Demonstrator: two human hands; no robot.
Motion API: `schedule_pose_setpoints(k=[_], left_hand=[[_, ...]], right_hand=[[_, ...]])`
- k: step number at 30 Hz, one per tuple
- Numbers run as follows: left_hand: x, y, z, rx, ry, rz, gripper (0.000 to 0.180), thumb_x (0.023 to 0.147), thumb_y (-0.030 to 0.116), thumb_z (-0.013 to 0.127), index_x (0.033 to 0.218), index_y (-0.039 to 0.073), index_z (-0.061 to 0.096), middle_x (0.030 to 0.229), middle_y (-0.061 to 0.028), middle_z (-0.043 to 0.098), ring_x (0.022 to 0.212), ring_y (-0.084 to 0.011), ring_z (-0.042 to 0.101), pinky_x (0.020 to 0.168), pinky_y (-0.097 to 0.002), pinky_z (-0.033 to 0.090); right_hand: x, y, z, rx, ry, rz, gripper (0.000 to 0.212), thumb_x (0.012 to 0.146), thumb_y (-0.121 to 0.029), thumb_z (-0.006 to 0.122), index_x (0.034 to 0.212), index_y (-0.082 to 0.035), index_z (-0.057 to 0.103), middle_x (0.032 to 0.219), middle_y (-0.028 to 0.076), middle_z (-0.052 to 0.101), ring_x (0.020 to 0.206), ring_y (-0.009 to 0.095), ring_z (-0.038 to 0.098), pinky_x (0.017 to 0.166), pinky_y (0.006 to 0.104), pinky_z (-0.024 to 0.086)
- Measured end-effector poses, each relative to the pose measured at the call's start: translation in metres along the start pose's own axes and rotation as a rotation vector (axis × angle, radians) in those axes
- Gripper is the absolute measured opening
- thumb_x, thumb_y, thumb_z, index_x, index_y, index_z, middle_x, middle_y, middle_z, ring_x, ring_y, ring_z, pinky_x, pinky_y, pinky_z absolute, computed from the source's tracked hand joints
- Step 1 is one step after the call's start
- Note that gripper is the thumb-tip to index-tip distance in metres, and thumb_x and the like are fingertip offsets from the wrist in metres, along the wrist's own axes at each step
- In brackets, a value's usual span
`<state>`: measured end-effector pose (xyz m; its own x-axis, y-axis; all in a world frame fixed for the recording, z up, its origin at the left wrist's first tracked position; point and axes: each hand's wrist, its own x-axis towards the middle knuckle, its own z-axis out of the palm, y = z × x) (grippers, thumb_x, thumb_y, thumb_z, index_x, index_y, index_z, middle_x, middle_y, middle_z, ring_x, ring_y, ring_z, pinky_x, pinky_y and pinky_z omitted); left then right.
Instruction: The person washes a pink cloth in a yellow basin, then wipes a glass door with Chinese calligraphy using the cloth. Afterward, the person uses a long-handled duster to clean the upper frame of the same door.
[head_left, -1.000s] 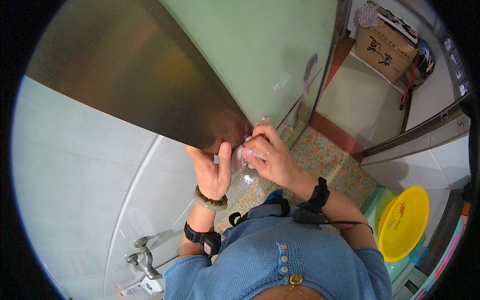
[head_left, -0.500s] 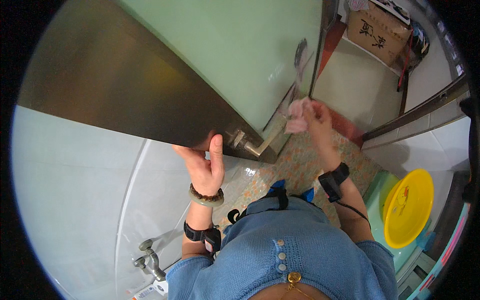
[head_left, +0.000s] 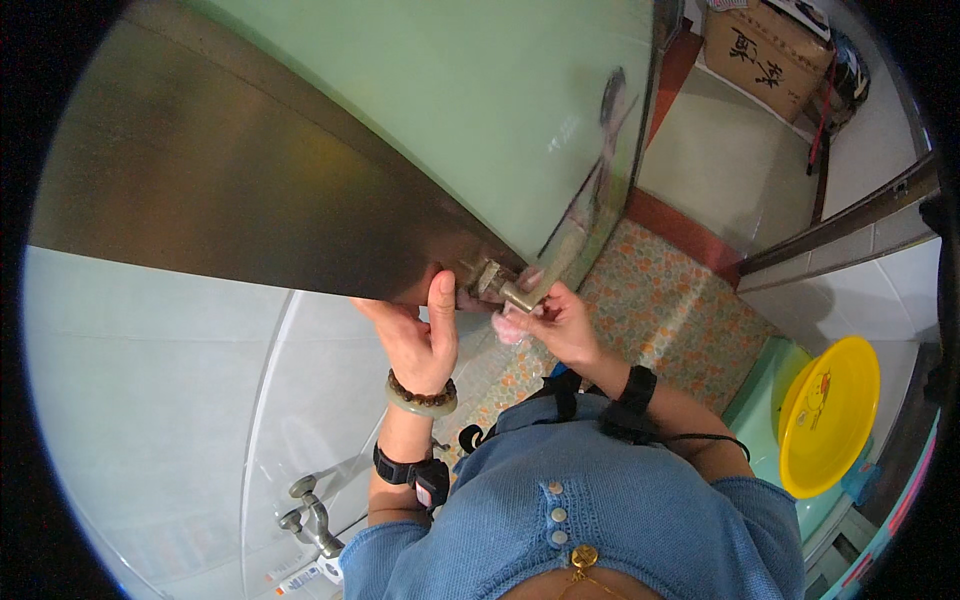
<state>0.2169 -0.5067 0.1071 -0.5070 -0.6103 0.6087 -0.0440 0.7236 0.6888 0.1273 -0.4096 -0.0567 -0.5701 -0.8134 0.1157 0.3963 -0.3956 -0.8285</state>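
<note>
A brown metal-framed door with a pale green glass panel stands across the view. My left hand grips the door's near edge, its thumb on the brown face and its fingers on the other side. To its right, a metal lever handle juts from the door. My right hand is closed on a pink cloth, which hangs beneath the lever and touches it. Part of the cloth is hidden behind the handle and my fingers.
A yellow basin leans at the right by a pale green tub. Beyond the red threshold a cardboard box stands on the floor. Wall taps are at lower left. The floor is patterned orange and grey.
My right hand has brought the pink cloth left and down, from beside the glass edge to the lever handle. My left hand keeps its hold on the door edge.
</note>
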Motion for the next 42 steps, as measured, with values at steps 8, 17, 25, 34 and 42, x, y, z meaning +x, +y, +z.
schedule_pose_setpoints(k=[8,17,25,34,42], left_hand=[[0.003,0.000,-0.002,-0.077,0.003,0.001,0.077,0.086,0.004,0.065,0.142,-0.001,0.012,0.129,-0.0148,0.035,0.109,-0.0216,0.051,0.089,-0.0316,0.045],[0.002,-0.005,-0.002,0.035,0.016,0.077,0.073,0.085,0.006,0.066,0.139,-0.001,0.018,0.120,-0.0134,0.041,0.096,-0.0189,0.057,0.083,-0.0304,0.049],[0.000,-0.001,-0.004,0.118,0.014,0.068,0.063,0.089,0.015,0.062,0.137,-0.001,0.023,0.110,-0.0161,0.050,0.092,-0.0218,0.059,0.079,-0.0332,0.048],[0.003,0.008,-0.013,0.151,-0.063,0.028,0.061,0.095,0.024,0.053,0.139,-0.003,0.020,0.120,-0.0231,0.049,0.101,-0.0328,0.058,0.087,-0.0392,0.046],[0.007,0.015,-0.013,0.038,-0.076,0.017,0.059,0.093,0.014,0.054,0.139,-0.003,0.020,0.126,-0.0224,0.046,0.111,-0.0330,0.054,0.091,-0.0375,0.046]], right_hand=[[0.001,0.066,-0.064,-0.150,0.157,0.127,0.023,0.081,-0.008,0.073,0.091,-0.002,0.053,0.086,0.004,0.062,0.077,0.011,0.060,0.068,0.0275,0.051],[0.039,-0.078,-0.072,-0.132,0.451,-0.043,0.019,0.088,-0.015,0.066,0.099,-0.003,0.056,0.090,0.006,0.063,0.082,0.012,0.061,0.070,0.0257,0.051],[0.064,-0.160,0.038,-0.837,-0.183,-0.640,0.024,0.083,-0.008,0.066,0.104,-0.005,0.057,0.111,0.009,0.053,0.102,0.020,0.055,0.085,0.0301,0.045],[0.040,-0.145,0.041,-1.059,-0.562,-0.771,0.020,0.076,-0.005,0.063,0.096,-0.005,0.065,0.104,0.014,0.051,0.109,0.035,0.051,0.094,0.0432,0.044],[0.084,-0.219,0.097,-0.804,-0.126,-1.153,0.030,0.075,-0.001,0.069,0.104,-0.005,0.064,0.117,0.012,0.053,0.103,0.029,0.056,0.089,0.0365,0.046]])
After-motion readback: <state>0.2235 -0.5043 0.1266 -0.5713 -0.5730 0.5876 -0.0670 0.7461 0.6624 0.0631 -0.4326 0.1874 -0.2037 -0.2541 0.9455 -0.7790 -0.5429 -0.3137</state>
